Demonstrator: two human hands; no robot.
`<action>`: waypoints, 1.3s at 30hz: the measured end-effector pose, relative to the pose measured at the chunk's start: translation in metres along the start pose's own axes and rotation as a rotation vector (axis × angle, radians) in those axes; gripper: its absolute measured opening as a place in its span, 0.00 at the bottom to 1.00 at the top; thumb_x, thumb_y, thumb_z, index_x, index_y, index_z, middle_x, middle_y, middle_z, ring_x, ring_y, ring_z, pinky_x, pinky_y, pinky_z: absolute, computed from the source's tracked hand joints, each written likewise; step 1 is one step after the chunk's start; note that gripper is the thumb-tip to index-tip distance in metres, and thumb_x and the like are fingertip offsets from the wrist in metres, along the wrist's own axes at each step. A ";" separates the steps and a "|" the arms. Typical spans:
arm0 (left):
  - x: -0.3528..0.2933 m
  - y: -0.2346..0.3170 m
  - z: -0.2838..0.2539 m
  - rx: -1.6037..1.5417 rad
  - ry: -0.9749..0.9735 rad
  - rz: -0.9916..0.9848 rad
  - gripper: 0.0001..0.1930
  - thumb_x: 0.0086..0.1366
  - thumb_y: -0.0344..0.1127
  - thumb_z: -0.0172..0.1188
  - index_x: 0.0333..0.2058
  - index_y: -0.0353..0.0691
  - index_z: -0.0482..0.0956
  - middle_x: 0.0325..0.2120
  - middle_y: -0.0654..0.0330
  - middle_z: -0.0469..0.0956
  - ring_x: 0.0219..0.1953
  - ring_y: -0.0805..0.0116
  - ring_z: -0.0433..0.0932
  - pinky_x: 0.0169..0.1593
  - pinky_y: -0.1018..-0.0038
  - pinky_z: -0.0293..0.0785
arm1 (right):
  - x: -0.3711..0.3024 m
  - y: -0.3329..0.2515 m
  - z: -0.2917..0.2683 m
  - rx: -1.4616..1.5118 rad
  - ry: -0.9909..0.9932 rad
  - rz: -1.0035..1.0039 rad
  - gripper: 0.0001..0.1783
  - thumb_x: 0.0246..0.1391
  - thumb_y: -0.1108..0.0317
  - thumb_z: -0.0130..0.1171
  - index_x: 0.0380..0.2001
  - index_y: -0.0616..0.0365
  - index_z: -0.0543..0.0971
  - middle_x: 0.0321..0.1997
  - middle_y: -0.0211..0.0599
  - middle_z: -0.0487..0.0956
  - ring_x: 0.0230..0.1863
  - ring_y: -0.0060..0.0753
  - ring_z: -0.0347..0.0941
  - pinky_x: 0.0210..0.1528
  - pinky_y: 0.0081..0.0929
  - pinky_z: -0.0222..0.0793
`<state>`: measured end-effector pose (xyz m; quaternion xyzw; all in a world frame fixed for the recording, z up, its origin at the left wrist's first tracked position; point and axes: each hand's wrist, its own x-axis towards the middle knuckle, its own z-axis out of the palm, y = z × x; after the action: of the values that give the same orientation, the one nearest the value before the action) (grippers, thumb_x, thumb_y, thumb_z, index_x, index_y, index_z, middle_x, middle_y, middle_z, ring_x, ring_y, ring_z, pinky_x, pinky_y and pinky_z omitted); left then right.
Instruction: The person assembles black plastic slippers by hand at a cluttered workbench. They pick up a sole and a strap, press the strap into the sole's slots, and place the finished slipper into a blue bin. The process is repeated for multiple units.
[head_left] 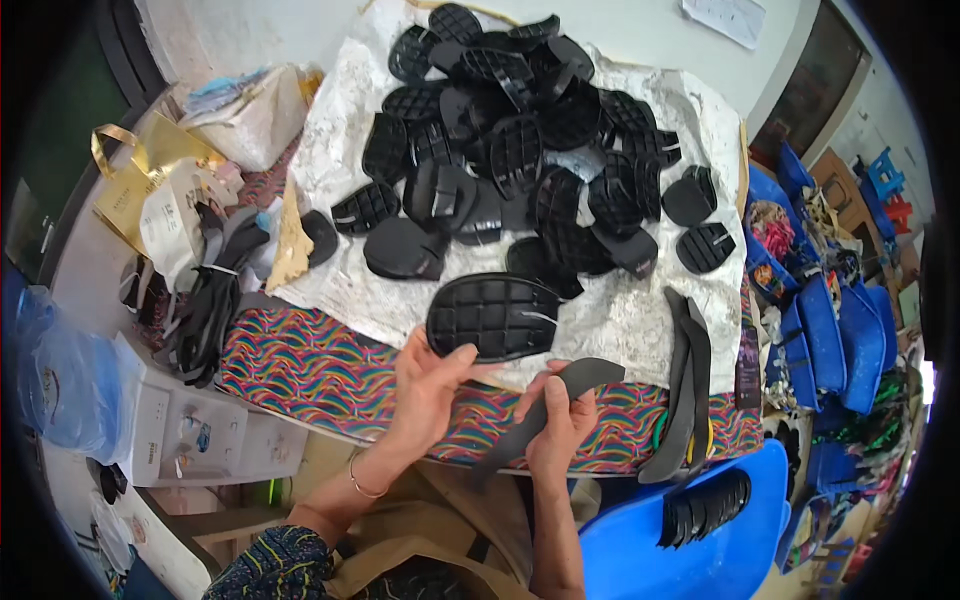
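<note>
My left hand (pixel 425 390) grips the near-left edge of a black oval pad (pixel 490 318), thumb on top. A grid of grooves crosses the pad's face, and a short pale line marks its right side. In my right hand (pixel 562 425) a dark grey flat strip (pixel 597 374) is pinched between thumb and fingers. One end of the strip curves to the right just below the pad; the other hangs down to the left, blurred. Beyond my hands, a heap of similar black pads (pixel 515 155) lies on a stained white sheet (pixel 335 110), some grooved side up, others smooth side up.
More grey strips (pixel 680 390) lie on the patterned table cover (pixel 310 365) at right. Below them, a blue tub (pixel 745 530) holds a row of black curved pieces (pixel 705 508). Bundled dark strips (pixel 205 310) and a gold bag (pixel 130 190) are at left. Blue bins (pixel 860 325) stand far right.
</note>
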<state>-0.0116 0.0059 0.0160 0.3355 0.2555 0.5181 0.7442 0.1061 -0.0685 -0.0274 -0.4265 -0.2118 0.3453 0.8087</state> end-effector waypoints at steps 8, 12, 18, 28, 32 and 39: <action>-0.041 -0.016 -0.047 0.141 -0.571 -0.315 0.19 0.64 0.35 0.60 0.51 0.31 0.72 0.55 0.54 0.72 0.61 0.63 0.67 0.63 0.64 0.63 | -0.004 -0.030 -0.041 -0.195 0.074 0.065 0.02 0.58 0.75 0.60 0.34 0.60 0.77 0.24 0.29 0.76 0.19 0.19 0.69 0.25 0.18 0.66; -0.008 -0.004 -0.066 0.358 -0.614 -0.384 0.22 0.64 0.37 0.61 0.54 0.33 0.72 0.50 0.55 0.75 0.52 0.67 0.74 0.57 0.70 0.69 | -0.010 -0.051 -0.057 -0.361 0.075 -0.051 0.05 0.53 0.81 0.63 0.34 0.61 0.81 0.32 0.24 0.78 0.30 0.13 0.67 0.33 0.16 0.64; -0.015 -0.007 -0.026 0.456 -0.453 -0.361 0.20 0.64 0.30 0.63 0.53 0.32 0.73 0.42 0.63 0.78 0.42 0.81 0.75 0.49 0.78 0.73 | -0.022 -0.046 -0.028 -0.587 -0.103 0.116 0.09 0.53 0.83 0.61 0.39 0.66 0.80 0.33 0.30 0.79 0.23 0.17 0.70 0.25 0.17 0.66; -0.031 -0.023 -0.041 0.367 -0.282 -0.327 0.19 0.62 0.24 0.63 0.52 0.32 0.73 0.44 0.62 0.79 0.46 0.77 0.76 0.51 0.77 0.73 | -0.013 -0.041 -0.048 -0.709 -0.259 0.418 0.09 0.68 0.69 0.48 0.38 0.64 0.75 0.24 0.33 0.78 0.17 0.18 0.69 0.18 0.17 0.63; -0.030 -0.028 -0.042 0.416 -0.276 -0.337 0.20 0.62 0.24 0.63 0.53 0.31 0.72 0.45 0.61 0.78 0.48 0.76 0.75 0.53 0.76 0.72 | -0.018 -0.033 -0.045 -0.956 -0.274 0.279 0.08 0.66 0.72 0.52 0.36 0.65 0.77 0.21 0.29 0.76 0.19 0.14 0.68 0.21 0.18 0.62; -0.027 -0.036 -0.042 0.430 -0.238 -0.293 0.17 0.62 0.23 0.60 0.51 0.29 0.73 0.38 0.61 0.77 0.41 0.78 0.75 0.45 0.77 0.74 | -0.022 -0.024 -0.044 -1.000 -0.270 0.185 0.11 0.66 0.72 0.52 0.44 0.64 0.80 0.22 0.21 0.72 0.19 0.09 0.61 0.19 0.14 0.54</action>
<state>-0.0296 -0.0184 -0.0376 0.5035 0.3162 0.2960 0.7476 0.1284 -0.1189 -0.0322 -0.7290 -0.4146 0.3241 0.4378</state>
